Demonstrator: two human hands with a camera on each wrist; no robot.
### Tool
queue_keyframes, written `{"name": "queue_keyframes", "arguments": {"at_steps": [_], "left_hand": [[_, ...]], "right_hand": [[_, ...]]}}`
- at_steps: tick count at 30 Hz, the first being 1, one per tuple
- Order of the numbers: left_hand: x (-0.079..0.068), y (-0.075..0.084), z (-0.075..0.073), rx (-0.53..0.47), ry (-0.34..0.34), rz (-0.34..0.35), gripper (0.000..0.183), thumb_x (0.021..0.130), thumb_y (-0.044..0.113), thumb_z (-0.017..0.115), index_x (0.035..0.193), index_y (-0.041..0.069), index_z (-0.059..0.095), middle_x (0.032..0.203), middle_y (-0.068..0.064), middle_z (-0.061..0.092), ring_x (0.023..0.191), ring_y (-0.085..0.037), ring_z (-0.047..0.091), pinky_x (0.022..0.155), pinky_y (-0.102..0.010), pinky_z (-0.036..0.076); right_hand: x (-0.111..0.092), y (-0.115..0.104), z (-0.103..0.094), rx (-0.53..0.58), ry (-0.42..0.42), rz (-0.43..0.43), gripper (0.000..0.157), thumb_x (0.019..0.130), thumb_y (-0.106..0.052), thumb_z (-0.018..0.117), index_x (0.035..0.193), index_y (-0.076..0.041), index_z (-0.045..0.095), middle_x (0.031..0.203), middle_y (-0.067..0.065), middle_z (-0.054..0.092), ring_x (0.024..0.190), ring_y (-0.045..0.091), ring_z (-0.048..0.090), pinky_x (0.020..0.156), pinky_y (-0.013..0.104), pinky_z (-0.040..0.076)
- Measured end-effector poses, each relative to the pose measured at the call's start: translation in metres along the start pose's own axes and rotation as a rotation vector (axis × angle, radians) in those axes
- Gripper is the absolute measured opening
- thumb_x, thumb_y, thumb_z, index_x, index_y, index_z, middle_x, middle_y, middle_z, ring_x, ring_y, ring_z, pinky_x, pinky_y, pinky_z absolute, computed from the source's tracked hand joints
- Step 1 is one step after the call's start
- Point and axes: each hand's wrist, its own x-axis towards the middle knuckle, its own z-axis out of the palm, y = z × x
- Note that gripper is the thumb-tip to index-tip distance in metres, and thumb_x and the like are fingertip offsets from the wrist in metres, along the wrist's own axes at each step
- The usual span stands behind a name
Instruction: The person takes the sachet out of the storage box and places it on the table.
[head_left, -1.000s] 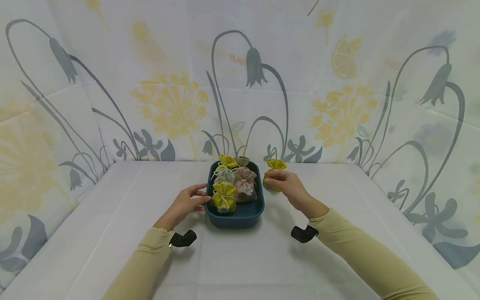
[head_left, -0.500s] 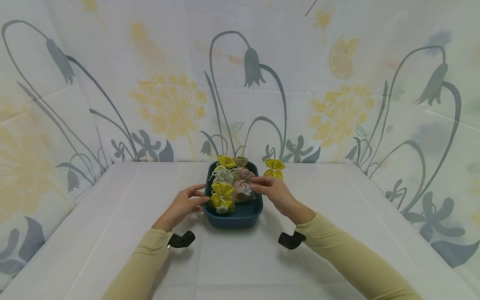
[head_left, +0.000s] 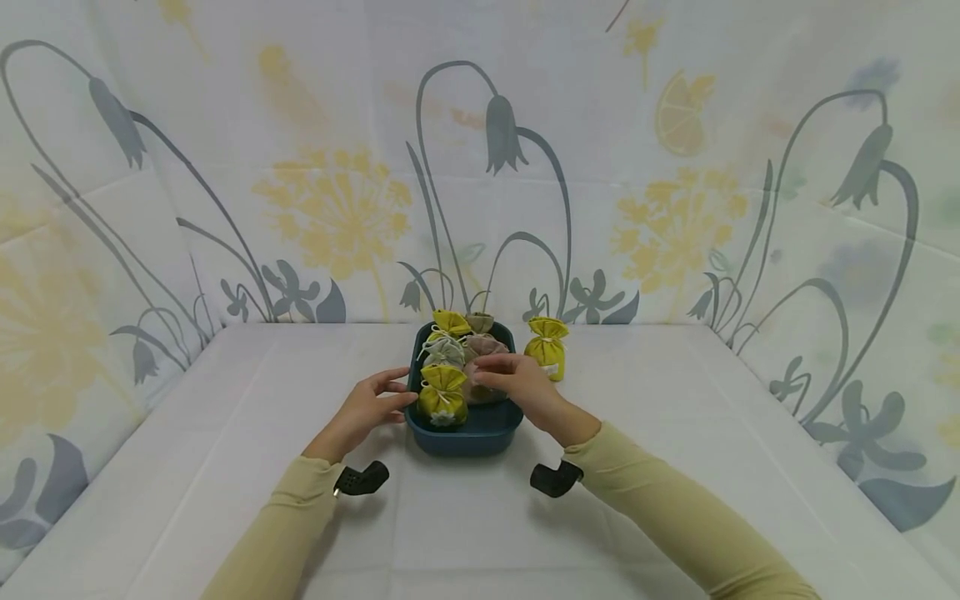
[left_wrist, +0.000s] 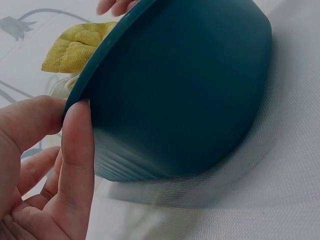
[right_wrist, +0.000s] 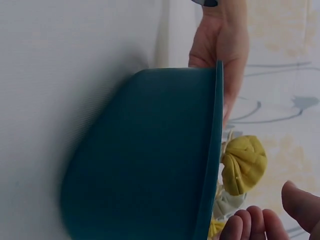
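left hand (head_left: 371,406) pinches the tub (head_left: 465,443) at its left rim; right hand (head_left: 531,389), thumb parted, over pink pouch (head_left: 486,344): likely soft, light; grasp its neck.

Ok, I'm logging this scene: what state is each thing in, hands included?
Blue bin: upright, pouches inside.
Front yellow pouch: cinched, inside.
Rear yellow pouch: cinched, inside.
Pale pouch: cinched, inside.
Pink pouch: inside, partly hidden.
Beige pouch: inside, mostly hidden.
Outside yellow pouch: cinched, upright.
Left hand: pinching the bin's rim.
Right hand: thumb and fingers apart.

pink pouch (head_left: 487,345): partly hidden | right sleeve (head_left: 686,517): cut off
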Motion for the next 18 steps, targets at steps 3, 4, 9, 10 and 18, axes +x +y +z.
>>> {"name": "queue_keyframes", "arguments": {"at_steps": [3,4,9,10,18], "left_hand": [[-0.001,0.001,0.001,-0.003,0.002,-0.001,0.058,0.088,0.011,0.065,0.141,0.005,0.039,0.118,-0.018,0.048,0.068,-0.013,0.059,0.068,-0.026,0.053],[-0.001,0.002,0.001,-0.004,0.003,0.000,0.058,0.088,0.011,0.065,0.141,0.005,0.039,0.118,-0.018,0.048,0.068,-0.013,0.059,0.068,-0.026,0.053],[-0.001,0.002,0.001,-0.002,0.002,-0.001,0.058,0.089,0.011,0.065,0.141,0.005,0.039,0.119,-0.019,0.047,0.069,-0.013,0.059,0.068,-0.026,0.053],[-0.001,0.002,0.001,-0.003,0.003,-0.001,0.058,0.089,0.011,0.065,0.141,0.005,0.039,0.119,-0.019,0.047,0.070,-0.013,0.059,0.068,-0.026,0.053],[-0.001,0.001,0.000,-0.005,0.000,0.001,0.058,0.089,0.013,0.065,0.140,0.005,0.040,0.119,-0.020,0.048,0.071,-0.013,0.059,0.069,-0.026,0.053]], "right_hand": [[0.005,-0.001,0.003,-0.008,0.004,0.014,0.037,0.089,-0.012,0.064,0.122,0.004,0.058,0.120,0.014,0.059,0.113,0.023,0.050,0.098,0.039,0.039],[0.006,-0.001,0.004,-0.014,0.007,0.018,0.037,0.089,-0.013,0.065,0.121,0.003,0.059,0.119,0.013,0.059,0.112,0.023,0.051,0.097,0.039,0.039],[0.014,-0.003,0.010,-0.093,0.018,0.036,0.035,0.088,-0.015,0.066,0.119,0.000,0.062,0.116,0.008,0.059,0.108,0.022,0.052,0.096,0.038,0.040],[0.016,-0.003,0.011,-0.109,0.018,0.044,0.035,0.087,-0.016,0.067,0.119,-0.001,0.063,0.115,0.007,0.059,0.108,0.021,0.052,0.095,0.038,0.041],[0.024,-0.007,0.021,-0.149,-0.042,0.053,0.037,0.088,-0.017,0.066,0.121,-0.002,0.062,0.118,0.009,0.060,0.110,0.022,0.052,0.096,0.036,0.041]]}}
